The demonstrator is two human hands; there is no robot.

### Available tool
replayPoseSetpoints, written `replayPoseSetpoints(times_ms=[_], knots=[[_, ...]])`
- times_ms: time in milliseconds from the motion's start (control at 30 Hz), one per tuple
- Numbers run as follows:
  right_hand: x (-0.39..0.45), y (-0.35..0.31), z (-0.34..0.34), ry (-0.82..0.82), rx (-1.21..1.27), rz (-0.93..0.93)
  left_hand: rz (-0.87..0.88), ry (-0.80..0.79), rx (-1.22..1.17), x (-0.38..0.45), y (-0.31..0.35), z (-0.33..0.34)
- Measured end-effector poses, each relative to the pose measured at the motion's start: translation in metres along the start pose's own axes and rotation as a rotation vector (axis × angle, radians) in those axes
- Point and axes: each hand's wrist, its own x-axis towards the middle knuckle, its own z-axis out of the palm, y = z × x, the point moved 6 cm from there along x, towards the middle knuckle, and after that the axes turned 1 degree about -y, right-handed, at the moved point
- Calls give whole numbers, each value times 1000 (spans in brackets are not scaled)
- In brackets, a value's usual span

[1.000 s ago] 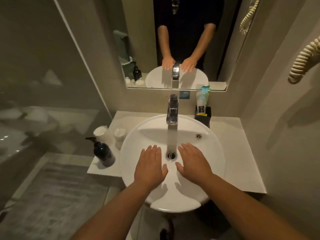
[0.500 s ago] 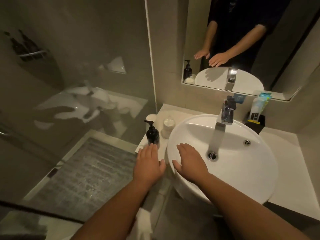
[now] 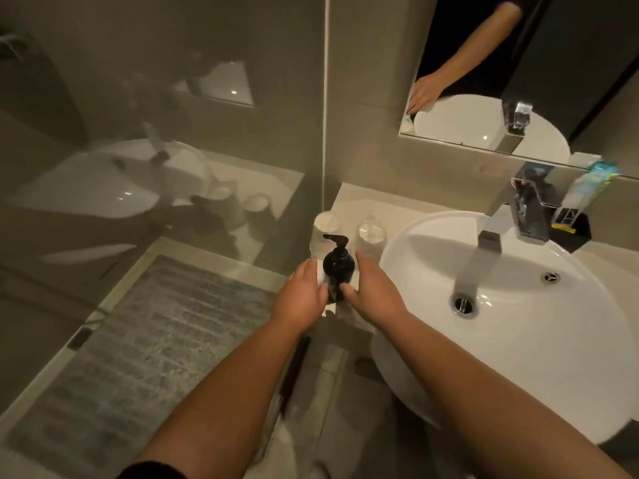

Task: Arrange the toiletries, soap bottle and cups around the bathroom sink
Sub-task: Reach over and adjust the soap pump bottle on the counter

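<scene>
As we lean over the left end of the pale surface (image 3: 349, 202) beside the round white sink (image 3: 518, 340), our left hand (image 3: 302, 299) and right hand (image 3: 371, 292) close in on the black pump soap bottle (image 3: 338, 267) from either side. Both thumbs touch its lower body and the fingers curve along its flanks, so each grip appears to be closing on the bottle, which stands upright near the front edge of the surface. Just behind it stand two cups (image 3: 325, 229), one with a white lid or liner, the other (image 3: 371, 233) clear; motion blur keeps us from saying more of them. Across the basin, past the chrome faucet (image 3: 525, 209), a black holder (image 3: 570, 233) carries a toiletry tube (image 3: 587, 184) against the wall under the mirror (image 3: 518, 81).

We judge this the opening move on the bottle. To do it well we should hold low on the body rather than by the pump, lift straight up so the nozzle clears the cups behind, and keep it upright while it travels. A smooth bottle may slip, so a firm two-sided hold suits. Setting it down flat, clear of the surface's edge and the basin rim, would guard against a tumble to the floor.
</scene>
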Motion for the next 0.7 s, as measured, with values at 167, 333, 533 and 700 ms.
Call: replayPoseSetpoints(times_ms=[167, 333, 533, 700], knots=[[20, 9, 9, -14, -7, 1, 49, -40, -100, 20, 3, 12], [20, 11, 8, -3, 33, -8, 46, -44, -129, 20, 1, 14], [17, -12, -21, 39, 55, -37, 85, 25, -149, 18, 18, -11], [25, -47, -76, 93, 44, -86, 118, 70, -157, 36, 49, -49]])
